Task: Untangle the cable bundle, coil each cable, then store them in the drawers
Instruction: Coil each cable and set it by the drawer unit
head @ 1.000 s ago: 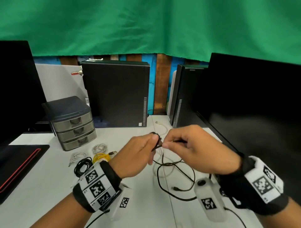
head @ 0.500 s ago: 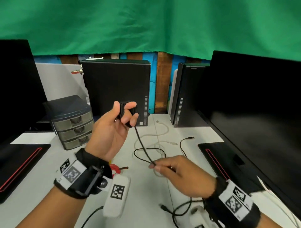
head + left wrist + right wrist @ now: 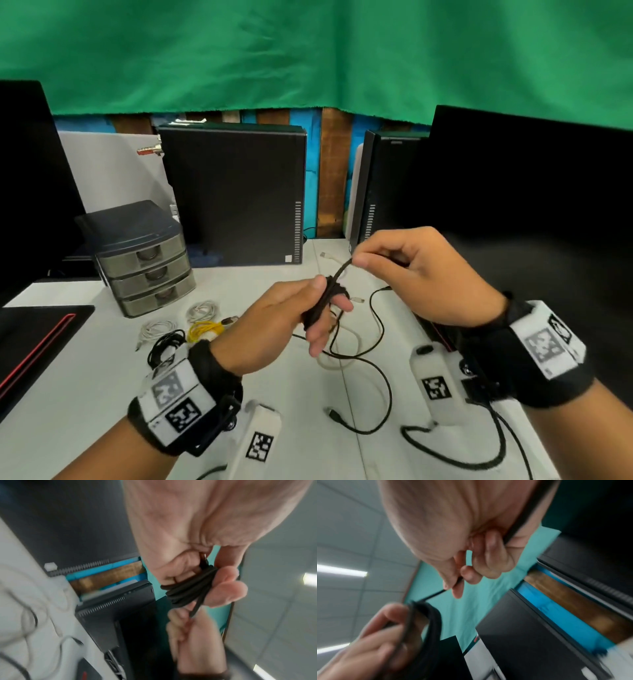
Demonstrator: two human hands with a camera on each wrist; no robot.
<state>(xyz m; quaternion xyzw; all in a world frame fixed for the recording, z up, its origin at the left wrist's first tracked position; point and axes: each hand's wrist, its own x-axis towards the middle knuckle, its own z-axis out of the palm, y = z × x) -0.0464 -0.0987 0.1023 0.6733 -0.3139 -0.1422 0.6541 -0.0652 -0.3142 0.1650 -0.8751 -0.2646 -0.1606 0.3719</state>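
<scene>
My left hand (image 3: 318,318) holds a small coil of black cable (image 3: 323,301) wound round its fingers, above the middle of the white table (image 3: 85,394). The left wrist view shows the coil (image 3: 187,592) as several turns held under the thumb. My right hand (image 3: 358,262) pinches the same cable just above and right of the coil, as the right wrist view (image 3: 457,583) also shows. The free length (image 3: 385,387) trails down and loops over the table to a plug (image 3: 334,414). A grey three-drawer unit (image 3: 147,260) stands at the left with all drawers closed.
Coiled cables lie in front of the drawers: two white (image 3: 202,310), one yellow (image 3: 203,330), one black (image 3: 168,346). A loose white cable (image 3: 339,361) lies under the hands. Two computer cases (image 3: 233,195) stand behind, monitors on both sides, black mats at both table edges.
My left hand came down from up left to the centre with the coil. My right hand rose from low over the table, carrying the cable up over the coil.
</scene>
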